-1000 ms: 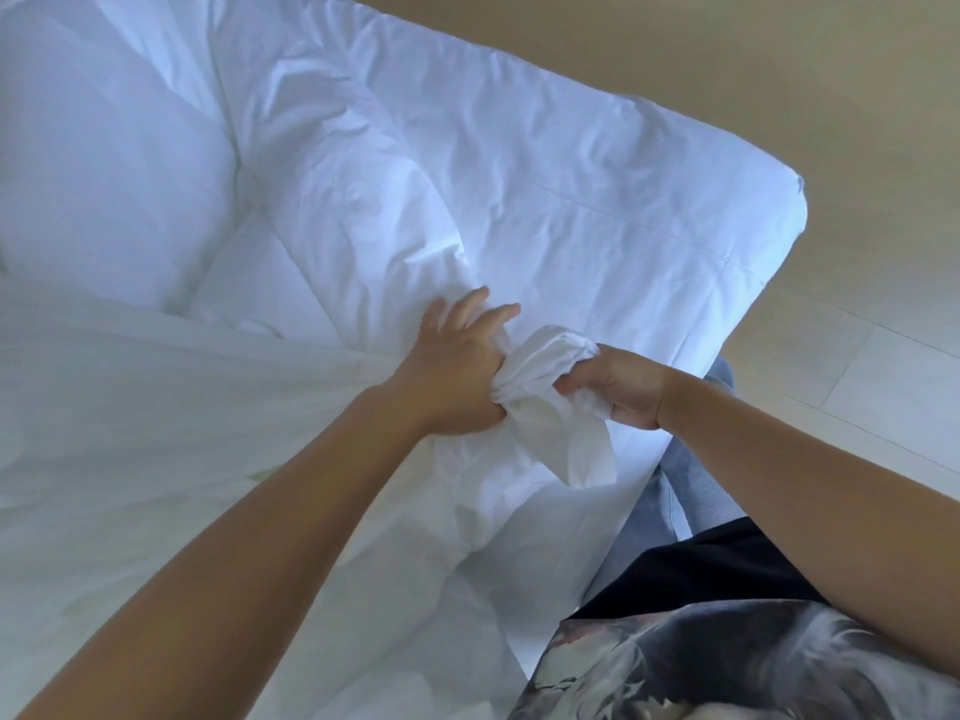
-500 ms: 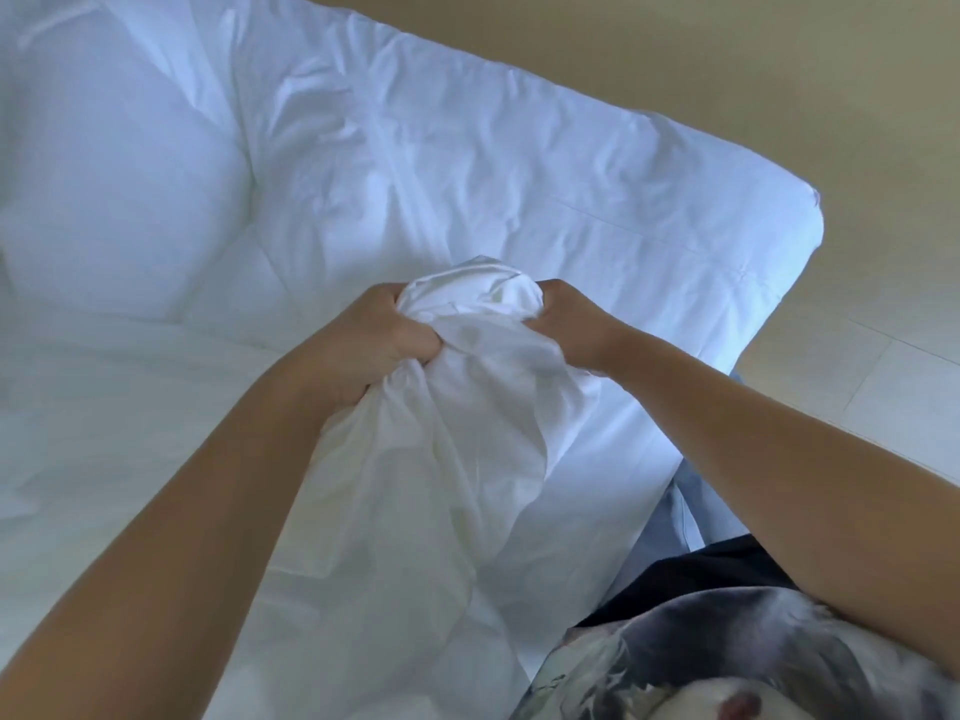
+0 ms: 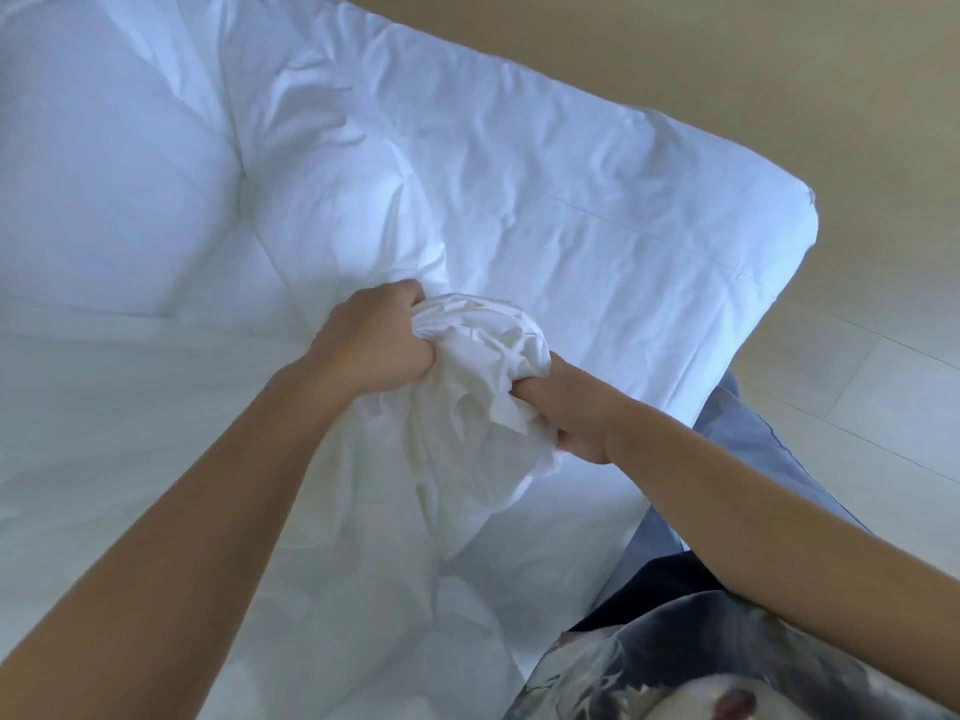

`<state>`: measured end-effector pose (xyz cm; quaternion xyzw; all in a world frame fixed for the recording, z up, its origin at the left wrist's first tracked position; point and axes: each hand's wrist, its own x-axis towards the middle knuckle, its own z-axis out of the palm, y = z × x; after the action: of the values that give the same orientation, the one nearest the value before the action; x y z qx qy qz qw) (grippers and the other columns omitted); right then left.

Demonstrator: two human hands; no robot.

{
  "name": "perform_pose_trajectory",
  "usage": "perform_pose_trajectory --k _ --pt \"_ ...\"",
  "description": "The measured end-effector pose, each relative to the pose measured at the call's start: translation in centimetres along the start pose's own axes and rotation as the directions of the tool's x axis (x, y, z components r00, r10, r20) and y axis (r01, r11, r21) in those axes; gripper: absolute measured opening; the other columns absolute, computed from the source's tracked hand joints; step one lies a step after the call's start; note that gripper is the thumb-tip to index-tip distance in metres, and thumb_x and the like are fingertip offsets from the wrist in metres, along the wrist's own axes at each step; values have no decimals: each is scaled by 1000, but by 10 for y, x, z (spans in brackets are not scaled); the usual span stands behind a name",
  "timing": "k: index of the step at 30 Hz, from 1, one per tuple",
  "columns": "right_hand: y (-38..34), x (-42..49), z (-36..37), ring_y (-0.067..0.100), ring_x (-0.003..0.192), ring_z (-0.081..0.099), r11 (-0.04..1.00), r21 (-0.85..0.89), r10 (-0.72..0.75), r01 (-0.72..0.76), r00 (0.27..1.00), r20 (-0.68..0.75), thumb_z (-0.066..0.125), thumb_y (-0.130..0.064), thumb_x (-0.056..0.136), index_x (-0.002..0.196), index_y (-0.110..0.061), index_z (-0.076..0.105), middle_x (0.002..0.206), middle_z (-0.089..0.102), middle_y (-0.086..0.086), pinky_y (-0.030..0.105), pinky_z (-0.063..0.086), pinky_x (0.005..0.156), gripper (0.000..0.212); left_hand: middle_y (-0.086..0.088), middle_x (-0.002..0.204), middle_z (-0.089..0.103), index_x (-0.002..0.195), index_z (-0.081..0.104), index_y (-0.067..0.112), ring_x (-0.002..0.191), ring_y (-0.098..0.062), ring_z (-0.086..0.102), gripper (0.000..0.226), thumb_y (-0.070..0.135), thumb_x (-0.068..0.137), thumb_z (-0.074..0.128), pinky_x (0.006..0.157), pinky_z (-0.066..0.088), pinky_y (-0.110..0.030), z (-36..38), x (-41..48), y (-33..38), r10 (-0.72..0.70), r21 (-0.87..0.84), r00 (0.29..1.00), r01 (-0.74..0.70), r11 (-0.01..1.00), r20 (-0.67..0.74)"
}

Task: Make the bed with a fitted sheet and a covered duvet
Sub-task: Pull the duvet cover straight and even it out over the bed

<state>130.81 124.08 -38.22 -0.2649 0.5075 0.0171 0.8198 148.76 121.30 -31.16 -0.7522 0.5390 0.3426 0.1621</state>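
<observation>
A white quilted duvet [image 3: 519,163] lies spread over the bed, its far right corner near the wall. A thin white duvet cover [image 3: 483,387] is bunched into a wad above it, and the rest of the cover [image 3: 156,459] spreads left and down across the bed. My left hand [image 3: 376,340] grips the wad from its left side. My right hand [image 3: 566,413] grips the wad from its right, with fingers curled into the cloth. The fingertips of both hands are hidden in the folds.
A beige wall [image 3: 727,54] runs behind the bed's far edge. Pale floor tiles [image 3: 857,366] show to the right of the bed. My legs in blue trousers [image 3: 727,459] stand against the bed's right side.
My left hand went from open fingers on the cloth to a fist around it. Both hands gathered more cover into a larger wad, and the right hand has dropped lower.
</observation>
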Motion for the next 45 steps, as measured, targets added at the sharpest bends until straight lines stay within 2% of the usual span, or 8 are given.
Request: perform_pose_trajectory --k 3,6,10,13,19,31,38,45 --pt "-3 -3 1 29 96 64 989 77 -119 127 988 -97 48 -2 85 96 -24 65 101 68 10 47 51 87 30 -7 89 49 79 51 11 91 -31 49 15 20 74 63 68 29 -32 4 -12 7 238 256 938 -173 951 -252" --pt "-20 -4 7 21 83 61 963 -39 -270 267 951 -149 50 -7 87 95 -9 63 88 67 8 38 52 75 15 6 69 54 66 47 16 64 -12 50 14 20 67 61 52 30 -23 -2 -36 14 157 -107 928 -204 973 -337" --pt "-46 -5 15 20 72 48 970 -51 -241 236 956 -166 48 -9 86 97 -3 55 80 54 6 27 40 52 14 -8 65 62 75 65 8 65 -24 61 19 20 62 58 57 42 -26 -7 -58 9 -185 -721 966 260 643 183" --pt "-57 -6 19 18 70 46 981 22 -188 194 970 -157 39 -6 88 98 -8 54 80 51 2 23 37 51 18 -5 73 71 77 72 16 69 -23 68 18 25 64 63 60 50 -27 -8 -65 -4 -134 -690 922 362 627 363" --pt "-55 -13 14 15 75 51 951 -112 -297 288 952 -75 54 -7 91 104 -3 56 82 54 5 22 43 62 14 29 109 59 117 46 48 99 12 56 72 57 49 69 76 46 -9 16 -55 7 86 -605 996 -55 794 22" --pt "-32 -7 -9 26 89 60 791 -491 -448 366 892 -57 48 1 85 106 -4 56 96 65 11 31 46 70 23 6 55 48 65 49 18 48 -2 46 52 58 41 73 46 30 -16 -4 -42 -21 -30 -316 991 -14 949 -134" --pt "-42 -6 -1 30 107 47 850 -454 -463 265 787 -407 53 -7 83 129 -11 31 116 48 11 31 35 86 51 6 85 74 84 74 36 78 -14 71 20 34 64 72 67 55 -29 -5 -40 -9 42 -700 972 135 702 230" --pt "-39 -37 16 13 64 46 853 -441 -487 278 728 -483 55 -39 86 78 -17 35 71 46 -7 24 32 54 31 -1 64 71 62 75 26 58 -18 69 24 16 74 57 47 49 -21 -2 -30 7 -37 -762 957 251 597 287"
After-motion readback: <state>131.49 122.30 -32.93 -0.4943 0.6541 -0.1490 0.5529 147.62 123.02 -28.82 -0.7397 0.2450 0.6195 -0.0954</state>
